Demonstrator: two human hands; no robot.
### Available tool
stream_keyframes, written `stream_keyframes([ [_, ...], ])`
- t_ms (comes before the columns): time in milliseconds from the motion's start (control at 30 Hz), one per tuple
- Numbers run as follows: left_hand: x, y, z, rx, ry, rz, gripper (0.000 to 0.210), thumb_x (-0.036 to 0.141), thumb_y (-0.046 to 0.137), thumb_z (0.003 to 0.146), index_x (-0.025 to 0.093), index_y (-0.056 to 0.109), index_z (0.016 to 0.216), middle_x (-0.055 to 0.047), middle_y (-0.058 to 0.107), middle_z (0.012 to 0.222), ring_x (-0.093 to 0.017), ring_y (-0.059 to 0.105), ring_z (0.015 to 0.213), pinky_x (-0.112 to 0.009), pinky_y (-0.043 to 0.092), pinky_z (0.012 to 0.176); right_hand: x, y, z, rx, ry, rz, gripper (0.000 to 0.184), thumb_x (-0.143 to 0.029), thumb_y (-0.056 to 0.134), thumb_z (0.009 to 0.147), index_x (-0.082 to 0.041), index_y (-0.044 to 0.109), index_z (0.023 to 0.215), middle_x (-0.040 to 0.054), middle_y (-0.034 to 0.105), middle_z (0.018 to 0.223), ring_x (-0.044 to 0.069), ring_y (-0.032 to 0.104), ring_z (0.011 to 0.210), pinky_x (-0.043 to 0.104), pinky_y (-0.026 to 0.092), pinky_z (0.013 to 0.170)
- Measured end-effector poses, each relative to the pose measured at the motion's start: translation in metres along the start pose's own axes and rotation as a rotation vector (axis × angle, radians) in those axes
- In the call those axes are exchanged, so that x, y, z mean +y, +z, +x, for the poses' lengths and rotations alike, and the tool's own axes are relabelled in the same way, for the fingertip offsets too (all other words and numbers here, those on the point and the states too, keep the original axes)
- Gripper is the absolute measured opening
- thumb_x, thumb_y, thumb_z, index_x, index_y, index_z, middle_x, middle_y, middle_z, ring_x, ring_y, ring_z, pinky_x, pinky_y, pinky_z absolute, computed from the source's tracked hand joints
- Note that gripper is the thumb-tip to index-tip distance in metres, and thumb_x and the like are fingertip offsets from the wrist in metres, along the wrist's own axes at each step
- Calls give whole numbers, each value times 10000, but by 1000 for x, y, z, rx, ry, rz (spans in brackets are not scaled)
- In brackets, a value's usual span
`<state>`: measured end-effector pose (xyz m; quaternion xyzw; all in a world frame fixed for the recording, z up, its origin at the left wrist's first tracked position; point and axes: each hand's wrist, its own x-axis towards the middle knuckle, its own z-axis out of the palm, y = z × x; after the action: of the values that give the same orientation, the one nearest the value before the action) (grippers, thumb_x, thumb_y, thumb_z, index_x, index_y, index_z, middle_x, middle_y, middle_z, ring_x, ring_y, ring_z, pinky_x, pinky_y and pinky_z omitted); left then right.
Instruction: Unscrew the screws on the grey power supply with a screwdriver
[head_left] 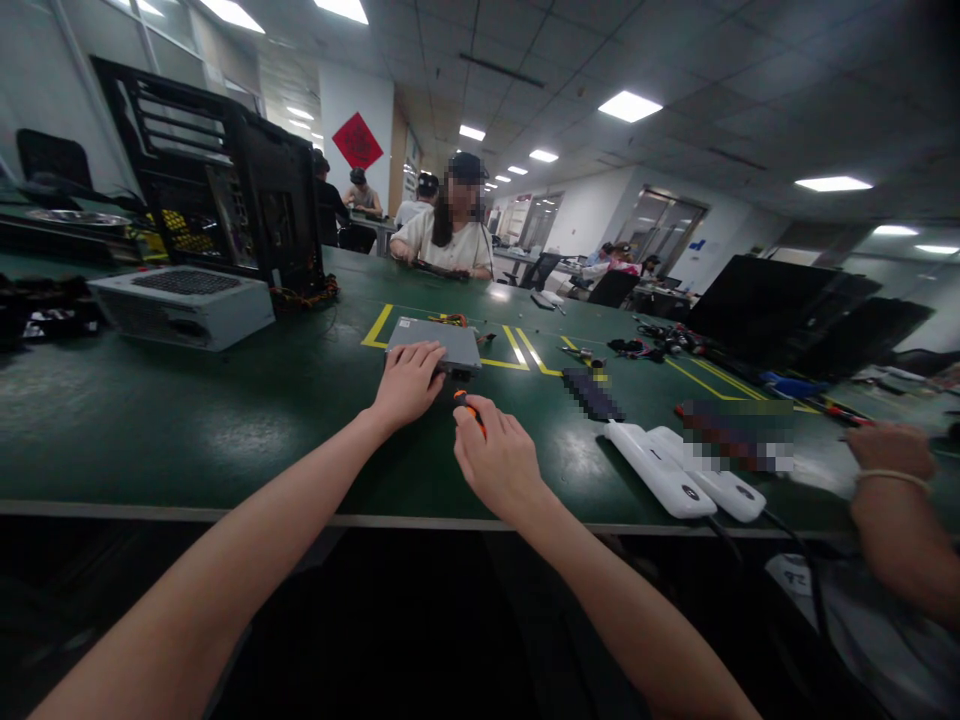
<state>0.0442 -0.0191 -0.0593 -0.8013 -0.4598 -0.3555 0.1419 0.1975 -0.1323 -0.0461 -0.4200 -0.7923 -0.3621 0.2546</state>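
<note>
- Left hand [409,385], nearer, rests unclenched atop the grey box [454,345], long axis apparently crosswise.
- Right hand [499,453] grips an orange tool [460,399]; box just ahead-left!

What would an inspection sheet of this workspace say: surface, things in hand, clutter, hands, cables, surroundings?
Surface: green table with yellow lines.
Things in hand: flat grey box; orange-and-black tool, mostly hidden.
Clutter: bigger grey box and black computer case leftward; two white devices rightward.
Hands: left hand rests on the flat box; right hand grips the tool.
Cables: coloured wires behind the flat box; dark cords near the white devices.
Surroundings: person opposite; another person's hand at right.
</note>
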Motion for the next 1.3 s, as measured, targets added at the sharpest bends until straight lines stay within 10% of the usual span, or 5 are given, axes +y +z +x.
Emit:
stream_keyframes([
  [300,-2,1,0,-2,11,4,392,278,395,888,190,485,1260,-87,516,1330,-250,434,1224,-423,272,1025,-6,-10,9,-67,151,-8,223,-305,412,936,-146,554,1000,80,645,855,153,593,640,289,417,578],
  [500,-3,2,0,-3,8,-11,396,280,396,889,190,483,1265,-90,509,1338,-254,429,1230,-431,272,1025,-17,-6,5,-59,13,162,236,-107,430,880,-154,541,1083,129,584,1218,243,517,1162,372,450,907],
  [733,-3,2,0,3,4,-9,396,272,405,883,188,486,1261,-90,515,1330,-251,430,1228,-425,272,1027,-11,3,12,126,245,126,172,-301,448,931,-193,576,970,57,667,924,140,606,729,245,455,626],
  [967,-2,1,0,-7,5,-10,401,266,405,879,202,483,1267,-87,509,1338,-251,427,1235,-436,271,1026,-27,-7,9,-20,269,188,222,-159,452,867,-151,545,1068,150,577,1079,231,566,894,359,507,725],
  [1300,-2,3,0,7,8,0,396,264,406,879,189,490,1259,-86,521,1324,-252,435,1222,-426,272,1026,-17,21,-5,283,362,453,119,-213,455,903,-194,552,970,106,593,1030,180,605,943,307,522,779],
])
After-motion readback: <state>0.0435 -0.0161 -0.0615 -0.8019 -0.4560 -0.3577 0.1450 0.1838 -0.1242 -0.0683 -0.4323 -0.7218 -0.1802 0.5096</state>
